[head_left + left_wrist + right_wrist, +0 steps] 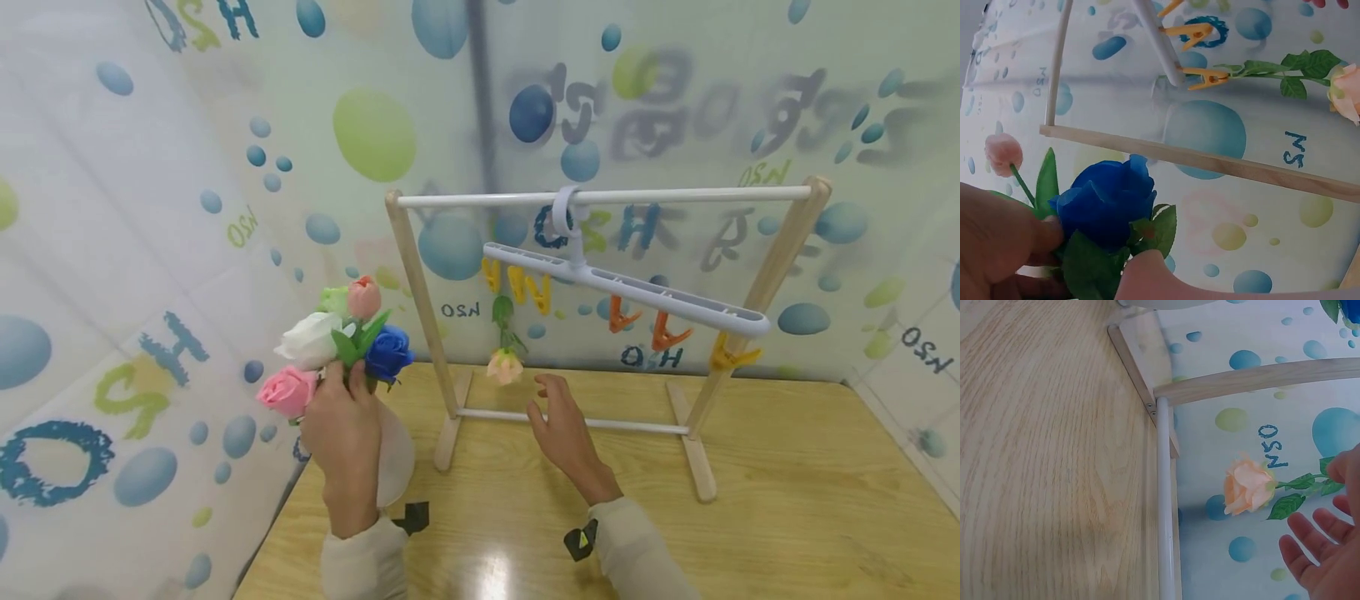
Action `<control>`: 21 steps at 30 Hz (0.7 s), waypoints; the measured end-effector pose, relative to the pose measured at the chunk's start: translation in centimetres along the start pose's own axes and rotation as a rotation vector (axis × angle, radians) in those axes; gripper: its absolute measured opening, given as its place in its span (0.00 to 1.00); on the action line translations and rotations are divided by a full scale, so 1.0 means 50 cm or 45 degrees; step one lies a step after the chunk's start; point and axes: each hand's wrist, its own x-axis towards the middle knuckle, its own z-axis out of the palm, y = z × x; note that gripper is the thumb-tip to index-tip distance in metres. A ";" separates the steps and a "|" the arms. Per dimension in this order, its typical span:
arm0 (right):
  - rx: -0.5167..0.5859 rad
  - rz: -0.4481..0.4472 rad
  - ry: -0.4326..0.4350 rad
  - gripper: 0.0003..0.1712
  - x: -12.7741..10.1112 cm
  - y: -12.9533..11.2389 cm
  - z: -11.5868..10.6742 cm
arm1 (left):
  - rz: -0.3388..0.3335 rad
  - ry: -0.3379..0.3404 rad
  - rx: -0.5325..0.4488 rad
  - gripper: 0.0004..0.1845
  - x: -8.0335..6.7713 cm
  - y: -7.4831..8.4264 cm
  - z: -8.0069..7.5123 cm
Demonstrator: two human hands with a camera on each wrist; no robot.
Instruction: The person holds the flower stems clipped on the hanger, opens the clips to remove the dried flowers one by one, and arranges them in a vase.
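A curtain (pixel 150 250) printed with blue and green bubbles and letters closes in the scene on the left and at the back, and a pale wooden table (pixel 787 517) fills the lower half of the head view.

The left hand (pixel 341 433), at lower left of that view, has its fingers curled round the stems of a bunch of artificial roses (pixel 337 346). Five blooms can be counted: one white, one blue, one light green and two pink. The left wrist view shows the fingers and thumb pressed close against the leaves under the blue rose (pixel 1107 200).

The right hand (pixel 566 429), at lower centre, holds nothing; its fingers are spread and loosely straight, palm turned toward the rack. It hovers just beside a single peach rose (pixel 505 367), not touching it in the right wrist view, where the bloom lies just left of the fingertips (pixel 1294 534).

That peach rose hangs head down by its stem from one yellow clip (pixel 517 287) of a white clip hanger (pixel 630 287), near the left post. The hanger hooks over the top bar of one wooden drying rack (pixel 427 317) standing on the table. Seven clips are visible: four yellow toward the left, two orange in the middle, one yellow at the right end.
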 end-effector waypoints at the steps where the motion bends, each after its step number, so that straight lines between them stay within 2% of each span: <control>1: -0.002 -0.002 0.006 0.23 0.001 0.001 0.000 | -0.019 -0.003 0.012 0.17 0.000 -0.001 -0.001; 5: 0.005 0.036 -0.003 0.23 0.007 0.002 -0.003 | -0.062 -0.018 0.044 0.15 -0.002 -0.002 0.001; 10: 0.007 0.052 -0.045 0.23 0.021 0.007 -0.003 | -0.092 0.029 0.007 0.11 -0.005 -0.003 0.005; 17: 0.021 0.122 -0.063 0.24 0.044 0.016 0.000 | -0.099 0.023 -0.036 0.17 -0.007 -0.001 0.002; 21: 0.016 0.116 -0.062 0.27 0.057 0.024 0.005 | -0.081 0.116 -0.081 0.20 -0.012 0.000 0.005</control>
